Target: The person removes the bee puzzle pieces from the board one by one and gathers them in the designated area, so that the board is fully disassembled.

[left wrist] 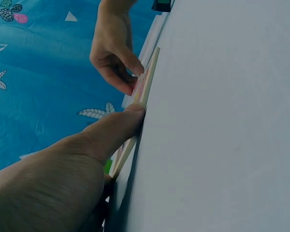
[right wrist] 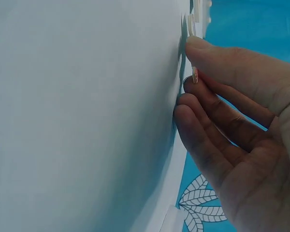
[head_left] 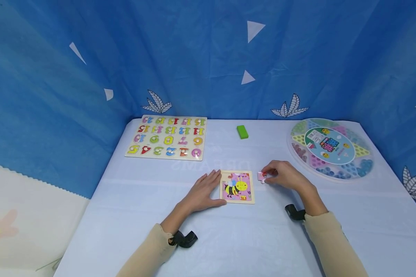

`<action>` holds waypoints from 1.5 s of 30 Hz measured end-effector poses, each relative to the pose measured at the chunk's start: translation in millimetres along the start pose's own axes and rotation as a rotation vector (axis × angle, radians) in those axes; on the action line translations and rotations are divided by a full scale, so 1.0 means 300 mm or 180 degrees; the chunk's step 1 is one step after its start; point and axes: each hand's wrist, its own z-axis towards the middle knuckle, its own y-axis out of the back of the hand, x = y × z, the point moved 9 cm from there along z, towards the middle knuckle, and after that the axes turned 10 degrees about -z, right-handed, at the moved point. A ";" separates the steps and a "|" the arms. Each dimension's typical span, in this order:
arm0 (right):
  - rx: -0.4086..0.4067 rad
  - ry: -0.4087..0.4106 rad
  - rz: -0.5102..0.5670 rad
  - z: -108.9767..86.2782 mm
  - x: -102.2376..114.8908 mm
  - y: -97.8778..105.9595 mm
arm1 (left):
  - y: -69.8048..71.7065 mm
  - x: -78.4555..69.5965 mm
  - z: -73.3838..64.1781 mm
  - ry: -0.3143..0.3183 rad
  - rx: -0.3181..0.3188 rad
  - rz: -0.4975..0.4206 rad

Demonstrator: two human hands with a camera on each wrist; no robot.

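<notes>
A small square bee jigsaw puzzle [head_left: 241,186] in a pale wooden frame lies on the table. A pale patch shows at the picture's upper left corner. My left hand [head_left: 203,193] rests at the frame's left side, fingers extended near its top corner and thumb against the lower edge. In the left wrist view, that thumb [left wrist: 118,126] presses on the frame's edge. Just right of the puzzle, my right hand [head_left: 284,175] pinches a pink puzzle piece [head_left: 261,177] between thumb and fingers, close above the table. The fingers partly hide the piece [right wrist: 195,75] in the right wrist view.
A number peg board [head_left: 167,138] lies at the back left. Behind the puzzle sits a green block [head_left: 242,132]. A round, clear-lidded game box [head_left: 330,149] is at the back right. Blue patterned cloth [head_left: 208,57] hangs along the table's far edge.
</notes>
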 end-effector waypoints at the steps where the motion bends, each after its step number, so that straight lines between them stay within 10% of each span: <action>1: -0.0001 -0.0002 0.0008 0.000 -0.001 -0.001 | 0.001 -0.001 0.000 -0.0010 -0.0004 -0.0006; 45: 0.0023 -0.0095 0.0138 0.009 0.018 -0.008 | -0.001 -0.003 -0.003 -0.0044 -0.0015 0.0003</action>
